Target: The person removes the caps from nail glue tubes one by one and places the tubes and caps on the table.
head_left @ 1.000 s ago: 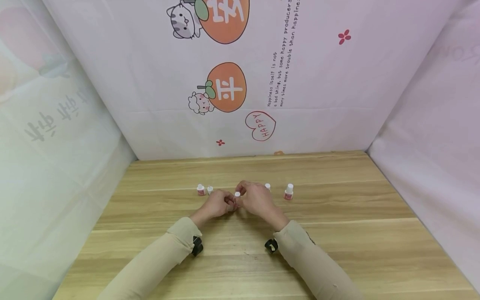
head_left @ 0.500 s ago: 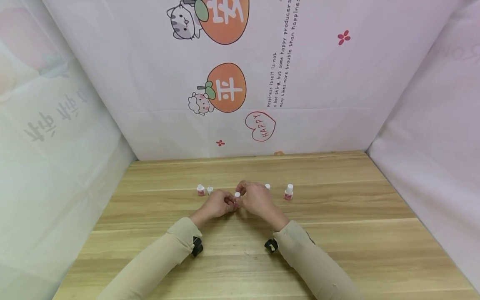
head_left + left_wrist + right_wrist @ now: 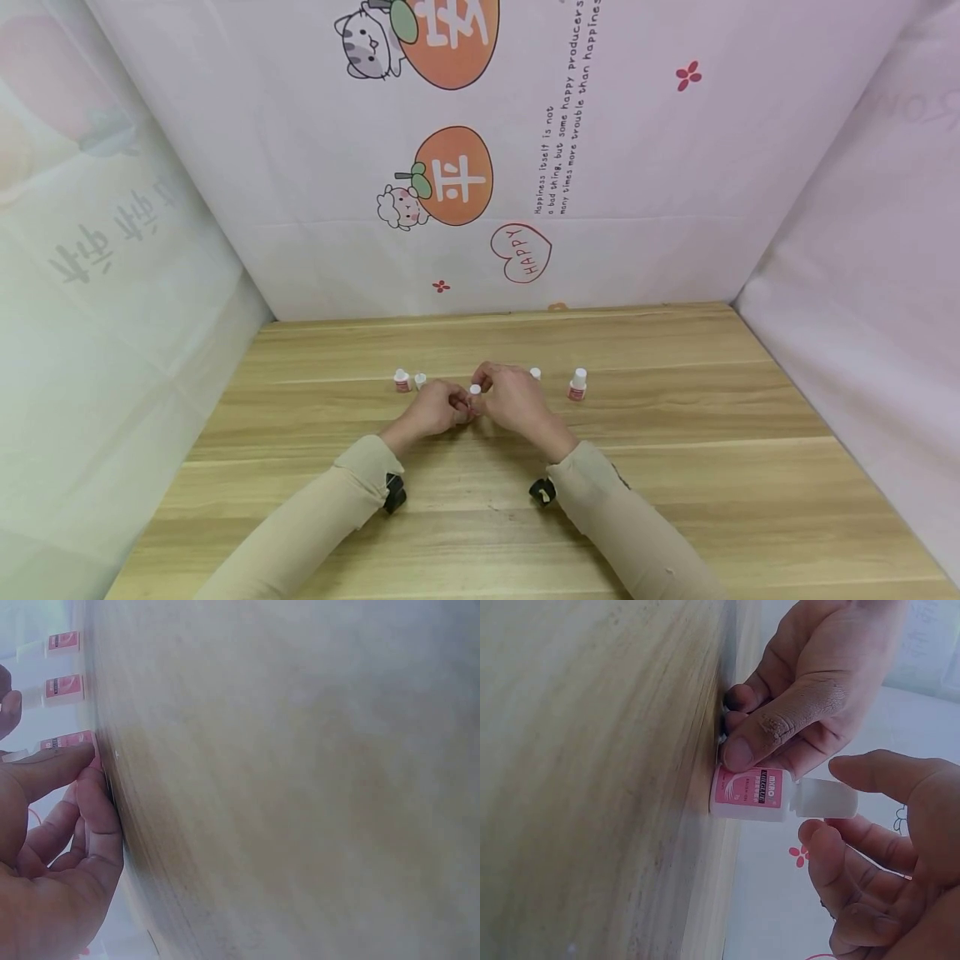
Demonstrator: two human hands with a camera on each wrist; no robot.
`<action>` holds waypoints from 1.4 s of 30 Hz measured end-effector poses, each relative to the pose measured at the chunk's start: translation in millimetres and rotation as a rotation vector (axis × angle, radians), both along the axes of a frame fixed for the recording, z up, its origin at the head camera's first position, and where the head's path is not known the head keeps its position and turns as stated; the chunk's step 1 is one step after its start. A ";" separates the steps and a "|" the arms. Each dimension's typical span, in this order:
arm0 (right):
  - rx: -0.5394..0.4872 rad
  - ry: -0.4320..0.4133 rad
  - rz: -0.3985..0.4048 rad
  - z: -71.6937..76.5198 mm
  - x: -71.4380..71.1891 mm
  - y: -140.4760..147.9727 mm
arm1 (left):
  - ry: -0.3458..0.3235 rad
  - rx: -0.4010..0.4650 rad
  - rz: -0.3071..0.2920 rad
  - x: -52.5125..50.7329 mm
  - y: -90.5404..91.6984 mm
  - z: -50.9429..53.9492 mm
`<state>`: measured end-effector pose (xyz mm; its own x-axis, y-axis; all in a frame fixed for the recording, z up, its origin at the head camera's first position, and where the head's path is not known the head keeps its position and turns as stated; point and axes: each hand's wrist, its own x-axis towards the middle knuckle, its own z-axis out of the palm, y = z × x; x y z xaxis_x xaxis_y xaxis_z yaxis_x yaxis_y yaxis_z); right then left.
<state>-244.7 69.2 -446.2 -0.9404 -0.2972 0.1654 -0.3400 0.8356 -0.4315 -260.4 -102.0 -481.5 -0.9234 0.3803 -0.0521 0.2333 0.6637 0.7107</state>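
Between the two hands a small white glue bottle (image 3: 754,795) with a pink label stands at the table surface. My left hand (image 3: 437,407) grips its body low down, with the thumb (image 3: 742,752) against the label. My right hand (image 3: 514,400) has thumb and fingers curled about the white cap (image 3: 826,799), which sits on the bottle in line with it. In the head view only the cap and a bit of the bottle show between the hands. The left wrist view shows the left hand (image 3: 60,847) pinching the bottle near its base.
Two similar small bottles, one (image 3: 402,381) and another (image 3: 421,381), stand left of the hands. To the right are a partly hidden bottle (image 3: 535,374) and a fully visible bottle (image 3: 577,384). Printed white cloth (image 3: 630,208) encloses the wooden table (image 3: 480,533) at back and sides.
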 end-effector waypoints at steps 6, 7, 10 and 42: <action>0.015 0.011 0.008 -0.9 -0.5 -0.2 | 0.007 -0.008 -0.002 -0.9 -0.1 -0.8; 0.021 0.016 0.012 -0.7 -0.3 -0.2 | 0.005 -0.006 -0.001 -0.8 -0.2 -1.0; 0.033 0.025 0.018 -0.4 0.1 -0.5 | 0.000 0.004 0.002 -0.8 -0.3 -1.4; 0.007 0.010 -0.001 -0.1 -1.0 -0.4 | 0.021 -0.024 -0.006 -2.4 -0.4 -2.6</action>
<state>-245.7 68.8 -446.3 -0.9391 -0.2971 0.1727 -0.3431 0.8389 -0.4225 -262.8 -102.5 -484.1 -0.9219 0.3851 -0.0423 0.2520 0.6791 0.6895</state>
